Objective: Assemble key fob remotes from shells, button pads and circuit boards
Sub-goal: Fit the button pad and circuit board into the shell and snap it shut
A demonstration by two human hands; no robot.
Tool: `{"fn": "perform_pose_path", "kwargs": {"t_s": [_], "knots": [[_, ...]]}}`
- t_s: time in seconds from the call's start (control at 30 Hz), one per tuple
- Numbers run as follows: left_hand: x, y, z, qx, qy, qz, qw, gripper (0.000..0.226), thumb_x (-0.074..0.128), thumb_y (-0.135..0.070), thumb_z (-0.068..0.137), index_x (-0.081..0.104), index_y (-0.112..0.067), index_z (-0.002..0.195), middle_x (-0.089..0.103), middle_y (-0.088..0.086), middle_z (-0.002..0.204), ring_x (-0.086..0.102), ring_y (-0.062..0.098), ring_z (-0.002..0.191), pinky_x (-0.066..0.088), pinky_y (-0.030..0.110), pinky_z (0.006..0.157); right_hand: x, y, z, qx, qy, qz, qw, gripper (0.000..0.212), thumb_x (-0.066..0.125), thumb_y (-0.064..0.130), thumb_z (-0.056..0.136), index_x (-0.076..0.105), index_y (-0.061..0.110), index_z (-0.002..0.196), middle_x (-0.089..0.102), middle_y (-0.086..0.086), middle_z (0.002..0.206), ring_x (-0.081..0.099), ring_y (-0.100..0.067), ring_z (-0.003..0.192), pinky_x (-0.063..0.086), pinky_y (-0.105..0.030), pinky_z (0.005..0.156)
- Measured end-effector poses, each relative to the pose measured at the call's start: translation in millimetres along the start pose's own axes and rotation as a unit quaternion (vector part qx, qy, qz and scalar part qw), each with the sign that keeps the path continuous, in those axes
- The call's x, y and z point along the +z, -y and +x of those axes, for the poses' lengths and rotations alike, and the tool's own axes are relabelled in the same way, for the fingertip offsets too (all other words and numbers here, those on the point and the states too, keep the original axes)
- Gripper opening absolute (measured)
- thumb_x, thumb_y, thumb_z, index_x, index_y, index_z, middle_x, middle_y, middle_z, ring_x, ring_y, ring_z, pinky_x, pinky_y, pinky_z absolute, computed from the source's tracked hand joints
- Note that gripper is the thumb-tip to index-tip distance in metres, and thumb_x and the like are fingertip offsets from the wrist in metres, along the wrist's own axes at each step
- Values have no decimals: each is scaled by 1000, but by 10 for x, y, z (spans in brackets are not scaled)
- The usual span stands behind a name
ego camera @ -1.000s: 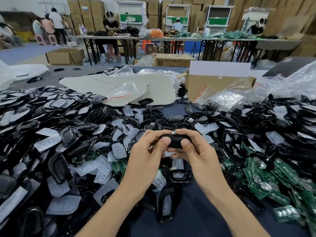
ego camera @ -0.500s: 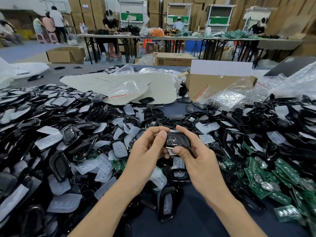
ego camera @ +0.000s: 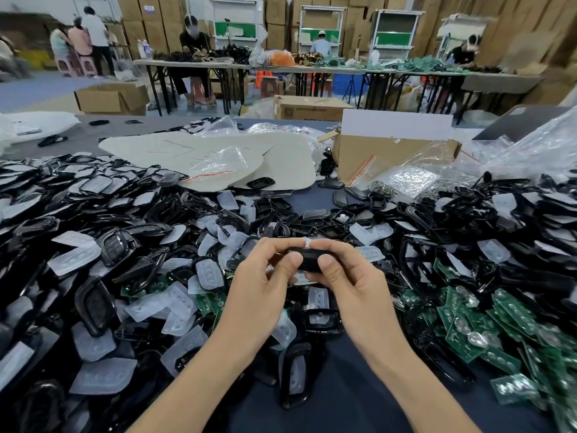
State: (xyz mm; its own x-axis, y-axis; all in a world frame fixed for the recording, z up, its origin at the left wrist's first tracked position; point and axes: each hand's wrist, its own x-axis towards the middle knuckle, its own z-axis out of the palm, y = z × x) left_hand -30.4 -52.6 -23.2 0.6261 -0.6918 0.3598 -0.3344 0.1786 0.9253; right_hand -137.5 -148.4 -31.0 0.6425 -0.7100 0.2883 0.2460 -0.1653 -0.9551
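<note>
Table, bottom centre: a bare dark strip of the table (ego camera: 343, 401) lies between the forearms. One open shell (ego camera: 295, 376) rests on it, not closed.
Left hand: the left hand (ego camera: 259, 285) grips the left end of the fob (ego camera: 307, 260), with the fingers curled over the top and the thumb pressing on the near face.
Right hand: the right hand (ego camera: 352, 285) grips the right end in the same way.
Fob: it is held above the table in the middle of the frame. A small clear bit (ego camera: 307, 243) sticks out at its upper edge between the fingertips, probably the pad. If a board is inside, I cannot tell.
Step, as I judge: pressing one fob closed, near the end of this piece, but the clear bit suggests it is not seated yet.
Pads, lower left: many clear pads (ego camera: 103, 376) lie loose, unused.
Boards, lower right: a heap of green boards (ego camera: 468, 332), unused.
Shells, left and right: big black heaps of shells (ego camera: 96, 303) wait on both sides.
Possibly done, upper middle: a few closed-looking pieces (ego camera: 340, 198) lie beside the box (ego camera: 390, 154). I cannot be sure they are finished.
Left to do, as I judge: nearly all of the task, given the size of the heaps.
</note>
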Motion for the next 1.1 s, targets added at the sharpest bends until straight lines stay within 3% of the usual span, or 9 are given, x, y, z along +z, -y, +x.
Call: {"fn": "perform_pose_path", "kwargs": {"t_s": [0.17,0.3,0.47,0.63,0.77,0.9,1.0,1.1], "knots": [[28,-31,-8,35,-25,48,998,36,58,-5,98,66,-41,96,64,-11,93,63,8,90,45,12,78,26,17,-25,-1,4,-12,1000,23,66,34,87,71,29,108,76,5,103,73,-13,97,54,-19,85],[33,-38,-19,47,-31,62,996,42,57,0,97,64,-42,94,62,-13,93,63,8,91,46,12,78,38,28,-45,-7,-3,-3,1000,18,68,28,88,72,27,105,77,4,100,73,-13,95,54,-19,84],[34,-53,-19,58,-39,80,994,44,57,6,94,64,-38,94,60,-15,92,62,8,90,45,14,78,47,37,-64,-19,-4,3,1000,17,68,10,93,72,24,103,77,5,100,73,-11,96,54,-17,83],[46,-66,-42,62,-41,81,994,37,58,6,93,66,-30,97,60,-11,92,62,10,92,47,16,79,40,64,-81,-30,-12,-17,999,22,68,6,93,72,26,101,77,9,101,72,-8,95,52,-14,82],[17,-83,-26,59,10,54,997,17,60,-15,98,68,-27,106,61,-11,100,63,10,99,48,19,85,21,82,-67,-46,-21,-31,998,21,68,7,93,72,26,101,76,11,100,71,-5,96,51,-12,81],[-7,-96,-2,64,39,67,995,22,58,-33,93,69,-31,112,59,-16,105,62,8,103,46,16,85,12,92,-84,-59,-21,-36,997,28,67,5,94,73,31,99,76,13,102,71,-7,99,51,-12,83],[-1,-78,-12,81,12,86,993,15,61,-24,94,70,-30,106,57,-20,99,61,3,95,43,10,80,30,89,-91,-61,-20,-51,997,39,65,-1,94,72,37,98,76,14,99,71,-5,97,51,-12,82],[14,-60,-28,84,-21,96,992,25,65,-8,94,71,-31,102,55,-22,91,58,-3,83,40,5,72,50,100,-91,-61,-20,-59,996,46,64,-3,94,71,42,95,76,16,97,71,-3,95,51,-11,81]]}}
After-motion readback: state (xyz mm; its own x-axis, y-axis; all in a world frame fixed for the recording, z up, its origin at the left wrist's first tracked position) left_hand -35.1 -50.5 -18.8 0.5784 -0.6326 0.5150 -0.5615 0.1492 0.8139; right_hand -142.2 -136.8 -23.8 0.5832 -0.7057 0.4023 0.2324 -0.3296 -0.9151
